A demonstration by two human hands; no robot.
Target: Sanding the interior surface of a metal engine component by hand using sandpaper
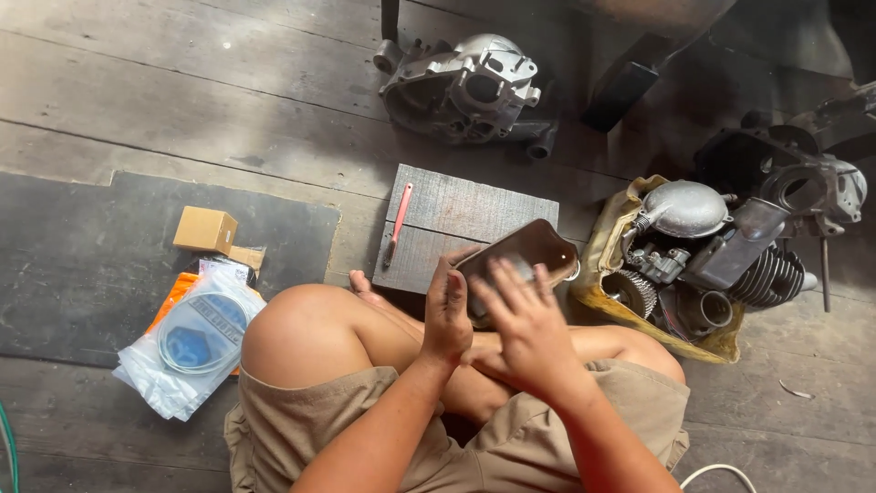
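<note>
Item: brown engine cover (534, 248), held over the lap above the wooden board (474, 205). Left hand (447, 315) gripped its near edge; right hand (522, 319) lay flat, fingers spread, on its face. Red-handled tool (398, 224) untouched; basin of parts (610, 239) unassembled.

Khaki shorts, bare arms and legs, no gloves, no sleeves.

Dark cover (522, 256) showing glossy, smooth brown surface. Beyond it, wooden board (465, 219) looking rough, matt grey. Right of cover, engine parts (707, 242) gleaming dull metal. Left of cover, plastic bags (187, 351) shining, cardboard box (205, 228) looking matt.
</note>
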